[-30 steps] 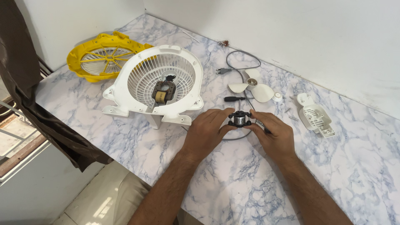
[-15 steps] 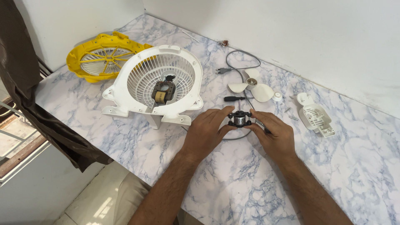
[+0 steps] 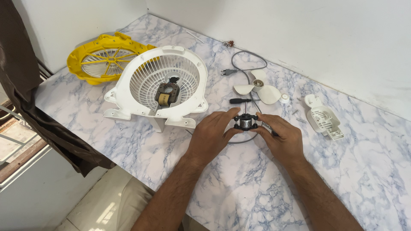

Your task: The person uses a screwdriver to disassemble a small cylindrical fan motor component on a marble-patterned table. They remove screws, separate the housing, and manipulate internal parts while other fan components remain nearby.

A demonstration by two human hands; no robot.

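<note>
A small black and metal motor rotor with a thin shaft sticking up is held between both hands just above the marble counter. My left hand grips its left side with thumb and fingers. On its right side my right hand pinches it. A white fan housing with a grille and a copper-wound motor core in its middle lies to the left of my hands.
A yellow fan grille lies at the far left. A white fan blade, a black-handled screwdriver, a grey cord with plug, a white cover piece and loose screws lie beyond my hands. White wall behind.
</note>
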